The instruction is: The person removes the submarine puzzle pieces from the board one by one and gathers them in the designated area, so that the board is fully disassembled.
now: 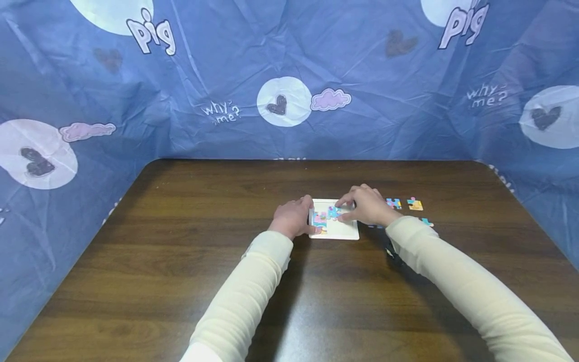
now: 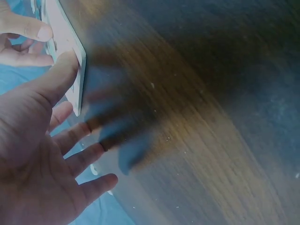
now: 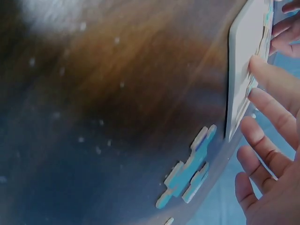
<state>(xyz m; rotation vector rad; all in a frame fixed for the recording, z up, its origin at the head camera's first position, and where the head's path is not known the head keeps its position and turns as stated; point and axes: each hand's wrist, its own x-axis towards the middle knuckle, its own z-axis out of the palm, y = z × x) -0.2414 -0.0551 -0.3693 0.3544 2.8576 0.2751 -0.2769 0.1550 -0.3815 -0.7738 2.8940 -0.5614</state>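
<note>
A shallow white puzzle tray (image 1: 342, 231) lies on the table with joined pink and blue pieces along its left side. My left hand (image 1: 291, 217) is at the tray's left edge. Its thumb (image 2: 63, 70) rests on the tray and the other fingers spread beside it. Over the tray, my right hand (image 1: 368, 205) pinches a blue puzzle piece (image 1: 333, 212) between thumb and index finger, next to the joined pieces. In the right wrist view, the other fingers (image 3: 255, 161) of that hand are loosely bent and hold nothing.
Loose puzzle pieces lie right of the tray: a yellow one (image 1: 415, 204), a pink and blue one (image 1: 394, 203) and a blue one (image 1: 426, 221). Another blue piece (image 3: 187, 171) is partly hidden by my right hand in the head view. A blue printed cloth (image 1: 289, 60) hangs behind the table.
</note>
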